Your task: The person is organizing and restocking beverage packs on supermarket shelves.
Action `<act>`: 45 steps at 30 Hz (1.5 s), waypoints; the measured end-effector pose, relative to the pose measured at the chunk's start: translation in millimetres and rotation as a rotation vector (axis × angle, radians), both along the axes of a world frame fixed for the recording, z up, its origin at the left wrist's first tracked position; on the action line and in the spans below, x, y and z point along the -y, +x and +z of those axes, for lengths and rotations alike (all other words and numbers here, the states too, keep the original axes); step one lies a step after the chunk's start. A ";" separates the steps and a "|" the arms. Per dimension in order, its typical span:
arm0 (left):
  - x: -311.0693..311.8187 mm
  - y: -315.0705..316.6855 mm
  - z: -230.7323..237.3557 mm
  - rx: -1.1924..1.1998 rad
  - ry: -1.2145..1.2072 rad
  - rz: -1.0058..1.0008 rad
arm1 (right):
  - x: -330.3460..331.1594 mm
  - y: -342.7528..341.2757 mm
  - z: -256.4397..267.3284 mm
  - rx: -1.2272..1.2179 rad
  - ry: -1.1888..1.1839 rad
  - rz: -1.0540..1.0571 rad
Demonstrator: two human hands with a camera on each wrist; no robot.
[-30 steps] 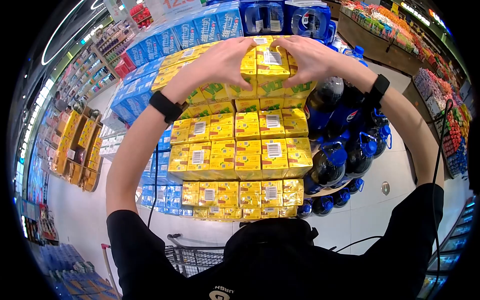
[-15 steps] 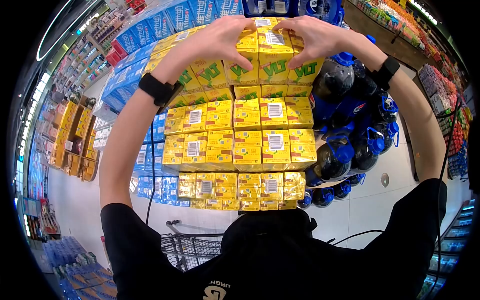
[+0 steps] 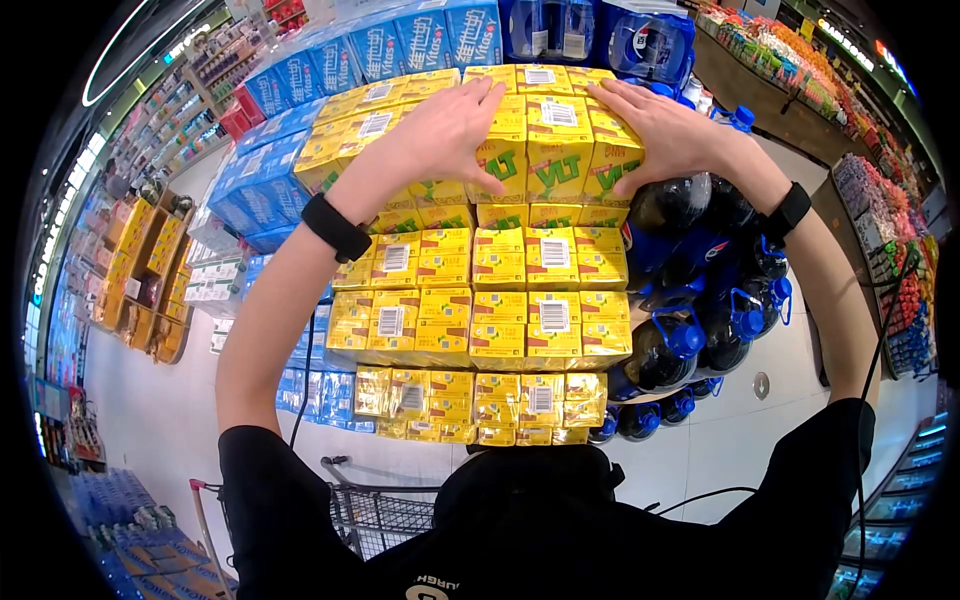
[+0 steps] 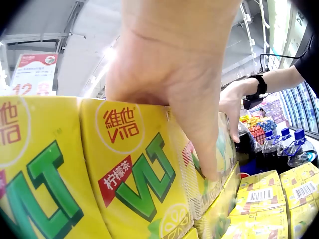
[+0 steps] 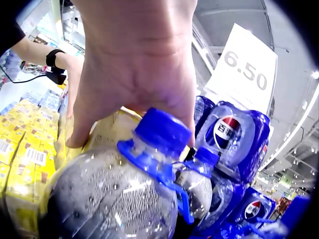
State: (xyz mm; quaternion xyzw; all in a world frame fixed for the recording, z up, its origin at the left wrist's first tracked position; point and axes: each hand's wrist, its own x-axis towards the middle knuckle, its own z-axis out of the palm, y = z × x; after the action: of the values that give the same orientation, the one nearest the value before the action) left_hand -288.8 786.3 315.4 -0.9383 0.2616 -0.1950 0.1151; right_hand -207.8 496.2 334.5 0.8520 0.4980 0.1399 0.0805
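Observation:
In the head view, a plastic-wrapped pack of yellow VLT lemon tea cartons (image 3: 557, 172) sits in the upper tier of a stack. My left hand (image 3: 440, 135) grips its left part, fingers over the top and thumb down the front. On the opposite side, my right hand (image 3: 675, 135) holds the right edge, thumb low at the front corner. The left wrist view shows the left thumb (image 4: 199, 134) against the wrapped front of the cartons. From the right wrist, a big cola bottle (image 5: 114, 189) with a blue cap partly hides the right hand's hold.
More yellow packs (image 3: 550, 330) step down toward me. Blue Vitasoy cartons (image 3: 380, 45) stand behind and left; cola bottles (image 3: 660, 345) crowd the right side. A wire shopping cart (image 3: 385, 515) stands at lower left. A price sign (image 5: 242, 64) rises above bottled multipacks.
My hands have spread apart, the right one sliding outward to the pack's right edge, uncovering more of its front. The head view has shifted slightly; the pack looks about where it was in the stack.

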 end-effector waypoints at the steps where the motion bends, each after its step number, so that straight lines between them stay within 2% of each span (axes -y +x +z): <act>1: 0.6 0.2 2.0 -0.027 -0.012 0.001 | 3.9 5.7 -6.2 -0.011 0.026 -0.008; 3: 0.5 -0.7 4.7 -0.088 -0.038 0.009 | 3.4 6.5 -6.9 -0.045 0.028 -0.038; 10: -4.6 2.1 -2.0 -0.066 -0.114 -0.076 | 1.5 3.4 -3.1 -0.089 0.031 -0.006; 13: 9.0 1.4 3.1 -0.088 -0.045 0.038 | -15.6 -8.6 -0.6 -0.007 -0.019 -0.079; 14: 15.0 3.0 -1.5 -0.002 -0.071 0.006 | -23.5 -10.5 -1.0 0.019 -0.035 -0.102; 16: 26.9 8.3 -14.8 0.166 -0.120 -0.060 | -40.3 -7.4 -6.8 0.053 0.021 0.006; 20: 37.6 12.1 -14.1 0.111 -0.148 -0.072 | -59.9 -5.2 -7.5 0.009 0.104 0.115; 23: 35.0 16.3 -17.4 0.131 -0.218 -0.117 | -58.9 -3.6 -6.0 -0.027 0.100 0.102; 32: 36.2 13.1 -20.0 0.146 -0.138 -0.086 | -48.1 -6.2 -18.8 0.052 0.151 0.136; 36: 37.5 7.6 -22.5 0.186 -0.150 -0.058 | -35.9 -10.2 -2.5 0.014 0.049 0.137; 41: 37.7 4.0 -20.7 0.158 -0.147 -0.047 | -26.3 3.8 -18.9 0.015 0.080 0.055; 44: 37.7 4.7 -24.6 0.211 -0.164 -0.060 | -27.5 -0.5 -17.4 -0.001 0.092 0.049; 45: 40.4 -0.8 -24.2 0.326 -0.118 -0.066 | -28.5 -1.6 -17.8 -0.011 0.096 0.029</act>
State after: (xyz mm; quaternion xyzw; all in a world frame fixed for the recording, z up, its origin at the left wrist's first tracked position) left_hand -289.6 746.0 291.3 -0.8901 0.2584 -0.3634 0.0944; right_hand -209.4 524.7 316.6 0.8483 0.5036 0.1599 0.0348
